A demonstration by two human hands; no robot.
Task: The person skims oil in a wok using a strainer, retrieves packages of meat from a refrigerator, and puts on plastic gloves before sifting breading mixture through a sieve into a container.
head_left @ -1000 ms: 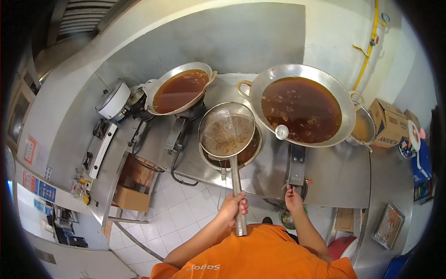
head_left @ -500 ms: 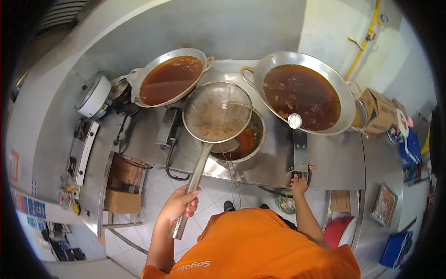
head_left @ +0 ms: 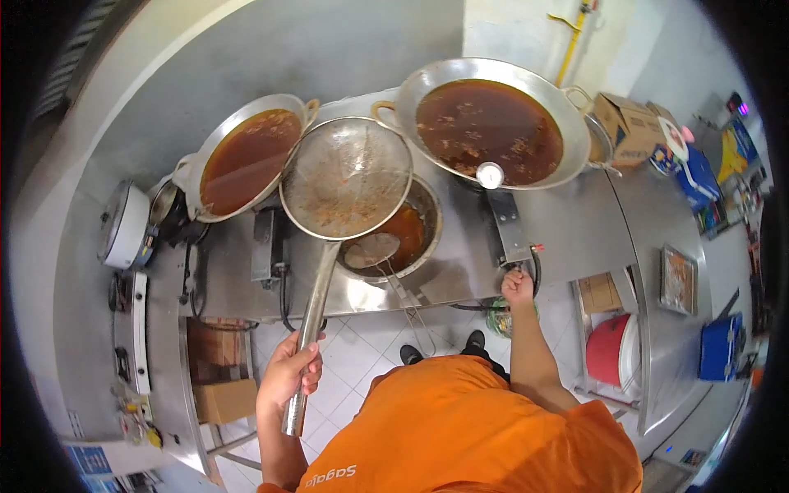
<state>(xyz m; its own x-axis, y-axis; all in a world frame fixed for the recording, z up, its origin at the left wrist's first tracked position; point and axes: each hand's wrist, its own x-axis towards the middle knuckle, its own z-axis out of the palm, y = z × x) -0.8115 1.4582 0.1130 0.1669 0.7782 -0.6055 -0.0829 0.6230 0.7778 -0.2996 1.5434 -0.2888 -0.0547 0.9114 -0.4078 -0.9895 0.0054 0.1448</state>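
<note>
In the head view, the left hand (head_left: pixel 292 375) is closed around the long handle of a round metal mesh strainer (head_left: pixel 345 177) — held partly over a round steel pot (head_left: pixel 436 238) of brown liquid. The right hand (head_left: pixel 518 287), fingers curled, is at the grey metal burner housing (head_left: pixel 508 226) — whether gripping, I cannot tell.

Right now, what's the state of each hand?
Left hand: closed around the handle of the large strainer.
Right hand: fingers curled at the near end of the metal housing; can't tell if gripping anything.
</note>
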